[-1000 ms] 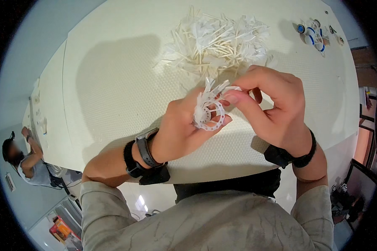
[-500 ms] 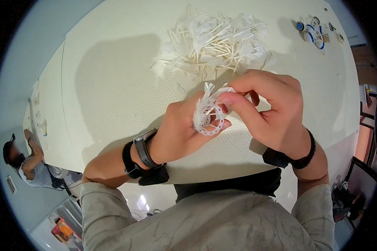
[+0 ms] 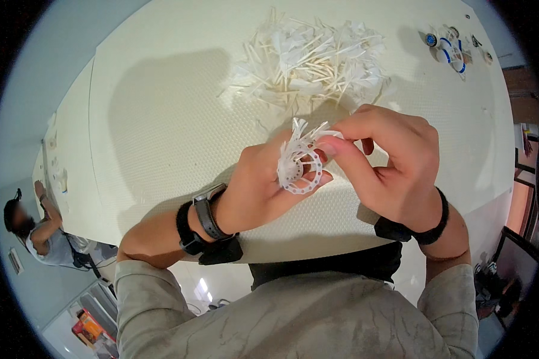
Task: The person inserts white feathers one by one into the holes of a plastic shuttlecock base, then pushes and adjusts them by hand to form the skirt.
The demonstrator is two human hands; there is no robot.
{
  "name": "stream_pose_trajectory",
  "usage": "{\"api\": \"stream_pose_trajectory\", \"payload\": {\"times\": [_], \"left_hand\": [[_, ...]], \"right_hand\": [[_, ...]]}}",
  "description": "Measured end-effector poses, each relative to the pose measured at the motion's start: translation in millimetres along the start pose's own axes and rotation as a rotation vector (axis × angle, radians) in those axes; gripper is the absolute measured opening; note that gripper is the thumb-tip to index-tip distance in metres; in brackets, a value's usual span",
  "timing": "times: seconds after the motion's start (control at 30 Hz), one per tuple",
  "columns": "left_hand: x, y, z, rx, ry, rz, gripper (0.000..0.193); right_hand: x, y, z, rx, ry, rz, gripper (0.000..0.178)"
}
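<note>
View: head camera, looking down on my two hands above the table point(image 3: 156, 113).
Left hand: my left hand point(image 3: 253, 180) is partly curled, fingers and thumb wrapped around the white frame point(image 3: 288, 170), which it holds clear of the table.
White frame: at the finger end of my left hand, to the right of the palm; its round, holed rim tilts toward me, and a thumb tip shows beyond the rim's right side.
Upright pieces: thin white pieces point(image 3: 298, 127) stick up from the frame's far side.
Right hand: my right hand point(image 3: 398, 161) has thumb and forefinger nearly together, pinching a small white strip point(image 3: 336, 134) at the frame's upper right edge. Whether the strip is seated in the frame, I cannot tell.
Pile: loose white pieces with pale stems point(image 3: 317, 69) lie on the table beyond both hands, well apart from the frame.
Wristwatch: a dark-strapped watch point(image 3: 206, 214) on my left wrist.
</note>
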State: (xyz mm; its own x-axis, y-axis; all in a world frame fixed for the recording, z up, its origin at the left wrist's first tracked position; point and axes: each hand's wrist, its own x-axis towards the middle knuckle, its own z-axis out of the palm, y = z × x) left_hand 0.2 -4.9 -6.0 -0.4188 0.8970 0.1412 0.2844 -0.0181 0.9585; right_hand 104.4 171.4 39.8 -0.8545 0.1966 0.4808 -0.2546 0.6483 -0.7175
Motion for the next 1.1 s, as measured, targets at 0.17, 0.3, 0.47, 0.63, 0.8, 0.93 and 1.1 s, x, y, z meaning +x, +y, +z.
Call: {"api": "stream_pose_trajectory", "payload": {"times": [0.17,0.3,0.47,0.63,0.8,0.93,1.1], "left_hand": [[-1.4,-2.7,1.4,0.008,0.004,0.031,0.034],[-1.5,-1.5,3.2,-0.019,0.048,0.025,0.030],[-2.6,-8.7,5.7,-0.079,0.069,0.043,0.028],[-4.3,-9.5,6.6,-0.166,0.046,-0.116,0.031],[1.0,1.1,-2.2,0.056,-0.057,-0.137,0.031],[-1.4,2.0,1.6,0.060,-0.022,-0.146,0.030],[-3.9,-8.0,5.3,-0.090,0.115,-0.097,0.028]], "right_hand": [[-0.6,3.1,3.2,0.067,-0.023,0.025,0.005],[0.1,2.5,5.4,0.100,-0.026,0.036,0.007],[0.0,1.8,6.2,0.140,-0.032,0.080,0.010],[-2.7,1.9,8.6,0.194,-0.042,0.156,0.003],[-3.6,6.4,11.9,0.162,-0.020,0.105,0.004],[-4.8,7.1,14.5,0.148,0.007,0.075,0.004],[3.8,13.5,3.1,0.086,0.041,0.108,0.008]]}}
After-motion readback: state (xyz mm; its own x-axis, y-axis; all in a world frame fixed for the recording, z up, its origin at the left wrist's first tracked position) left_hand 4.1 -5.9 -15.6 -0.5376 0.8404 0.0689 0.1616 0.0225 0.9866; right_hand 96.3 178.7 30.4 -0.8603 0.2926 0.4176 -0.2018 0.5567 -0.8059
